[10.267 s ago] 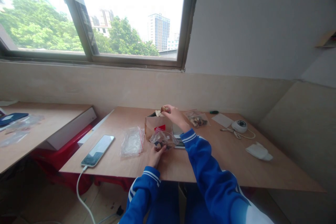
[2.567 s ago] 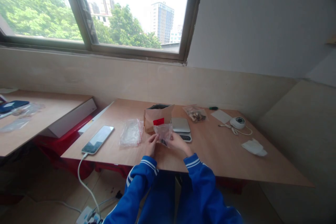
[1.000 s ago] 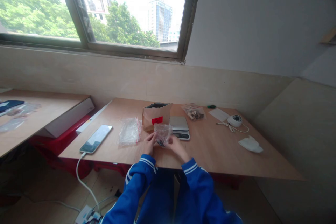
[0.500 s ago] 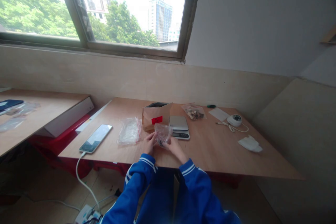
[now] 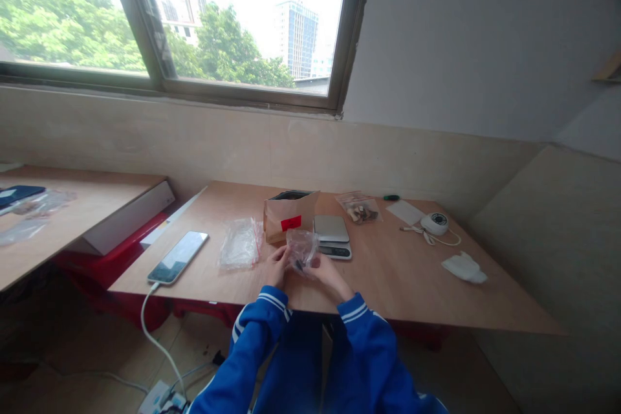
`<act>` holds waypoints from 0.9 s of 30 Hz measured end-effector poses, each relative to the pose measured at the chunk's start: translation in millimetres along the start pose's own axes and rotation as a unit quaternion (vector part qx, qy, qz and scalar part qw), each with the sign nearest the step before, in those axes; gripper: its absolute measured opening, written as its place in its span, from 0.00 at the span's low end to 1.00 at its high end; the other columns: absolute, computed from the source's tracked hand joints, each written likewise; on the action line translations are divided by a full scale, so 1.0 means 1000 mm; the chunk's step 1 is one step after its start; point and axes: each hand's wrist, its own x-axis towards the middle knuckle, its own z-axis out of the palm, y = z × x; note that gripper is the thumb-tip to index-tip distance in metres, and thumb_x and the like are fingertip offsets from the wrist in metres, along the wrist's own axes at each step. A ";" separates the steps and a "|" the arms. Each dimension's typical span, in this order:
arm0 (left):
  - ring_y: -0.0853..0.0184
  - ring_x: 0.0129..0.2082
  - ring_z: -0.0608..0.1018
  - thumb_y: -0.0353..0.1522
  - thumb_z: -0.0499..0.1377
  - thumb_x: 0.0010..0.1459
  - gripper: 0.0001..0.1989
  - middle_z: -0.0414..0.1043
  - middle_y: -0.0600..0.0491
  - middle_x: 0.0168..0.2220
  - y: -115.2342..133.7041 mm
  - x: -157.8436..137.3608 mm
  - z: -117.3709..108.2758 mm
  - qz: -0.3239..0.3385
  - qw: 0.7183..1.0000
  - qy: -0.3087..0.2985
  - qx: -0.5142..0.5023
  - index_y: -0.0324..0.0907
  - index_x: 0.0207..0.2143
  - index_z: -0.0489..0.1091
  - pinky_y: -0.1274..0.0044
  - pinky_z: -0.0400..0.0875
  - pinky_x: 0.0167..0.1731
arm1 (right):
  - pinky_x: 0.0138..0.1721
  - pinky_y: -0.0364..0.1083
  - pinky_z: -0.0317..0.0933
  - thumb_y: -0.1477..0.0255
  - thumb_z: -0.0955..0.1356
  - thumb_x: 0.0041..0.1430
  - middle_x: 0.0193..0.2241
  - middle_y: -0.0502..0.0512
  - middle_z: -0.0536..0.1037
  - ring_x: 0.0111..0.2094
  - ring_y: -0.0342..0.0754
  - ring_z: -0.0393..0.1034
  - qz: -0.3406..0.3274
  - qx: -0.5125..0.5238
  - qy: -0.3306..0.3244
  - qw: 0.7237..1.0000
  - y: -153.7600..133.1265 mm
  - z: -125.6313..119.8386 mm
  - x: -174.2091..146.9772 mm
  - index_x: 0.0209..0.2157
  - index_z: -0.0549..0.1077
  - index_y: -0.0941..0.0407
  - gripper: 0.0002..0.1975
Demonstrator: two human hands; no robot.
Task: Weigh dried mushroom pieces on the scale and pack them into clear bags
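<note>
Between my two hands is a small clear plastic bag [image 5: 303, 247], held above the near part of the table. My left hand [image 5: 277, 264] pinches its left side, and my right hand [image 5: 321, 269] grips its lower right. Something small and dark shows at the bag's bottom, too small to name. Just behind stands an open brown paper bag [image 5: 279, 220] with a red label. To its right lies a digital scale [image 5: 331, 228] with a silver plate, partly hidden by the clear bag. A stack of clear zip bags [image 5: 239, 244] lies left of my left hand.
A phone [image 5: 178, 257] on a white cable lies at the left. Further right are a zip bag of dried pieces [image 5: 361, 210], a green object [image 5: 391, 197], white paper [image 5: 404, 212], a white dome camera [image 5: 435, 224] and a crumpled tissue [image 5: 464, 267].
My right hand and sleeve have shifted slightly right and down. The dark bit at the bottom of the clear bag shows more plainly. Both hands still hold the bag.
</note>
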 end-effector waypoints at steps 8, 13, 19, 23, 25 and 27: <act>0.71 0.28 0.73 0.49 0.61 0.48 0.20 0.71 0.56 0.28 -0.002 0.001 -0.001 0.018 1.000 -0.016 0.011 0.41 0.31 0.70 0.81 0.67 0.28 | 0.33 0.46 0.67 0.66 0.72 0.44 0.29 0.54 0.76 0.31 0.47 0.71 -0.030 0.039 0.089 0.995 -0.032 -0.046 0.006 0.31 0.69 0.58 0.14; 0.72 0.24 0.69 0.50 0.60 0.48 0.19 0.67 0.58 0.24 -0.005 0.004 -0.004 0.021 1.000 0.008 0.017 0.43 0.29 0.67 0.80 0.64 0.25 | 0.36 0.44 0.66 0.65 0.69 0.52 0.33 0.55 0.76 0.34 0.45 0.71 -0.201 -0.014 0.156 0.967 -0.109 -0.069 0.021 0.36 0.70 0.58 0.12; 0.70 0.26 0.69 0.50 0.59 0.49 0.19 0.66 0.57 0.25 -0.009 0.008 -0.006 0.057 0.997 0.005 0.043 0.43 0.29 0.68 0.80 0.63 0.28 | 0.38 0.43 0.64 0.68 0.66 0.57 0.36 0.54 0.77 0.34 0.44 0.71 -0.291 -0.137 0.151 0.935 -0.173 -0.056 0.061 0.40 0.72 0.56 0.10; 0.70 0.27 0.69 0.51 0.58 0.50 0.20 0.66 0.57 0.25 -0.006 0.006 -0.004 0.070 0.995 0.006 0.069 0.42 0.28 0.67 0.79 0.63 0.29 | 0.48 0.49 0.61 0.74 0.64 0.58 0.39 0.54 0.77 0.41 0.48 0.69 -0.323 -0.242 0.114 0.908 -0.173 -0.043 0.077 0.40 0.74 0.54 0.09; 0.71 0.27 0.69 0.51 0.57 0.50 0.21 0.66 0.57 0.25 -0.005 0.006 -0.004 0.073 0.994 0.006 0.075 0.42 0.28 0.67 0.79 0.63 0.29 | 0.52 0.52 0.58 0.74 0.64 0.59 0.43 0.55 0.76 0.47 0.50 0.67 -0.347 -0.264 0.119 0.892 -0.166 -0.040 0.075 0.43 0.74 0.54 0.11; 0.71 0.27 0.69 0.52 0.57 0.50 0.22 0.66 0.57 0.25 -0.006 0.006 -0.004 0.073 0.994 0.003 0.077 0.41 0.28 0.66 0.80 0.63 0.29 | 0.54 0.51 0.56 0.73 0.62 0.60 0.46 0.57 0.74 0.50 0.50 0.64 -0.363 -0.248 0.155 0.885 -0.154 -0.039 0.066 0.46 0.72 0.54 0.13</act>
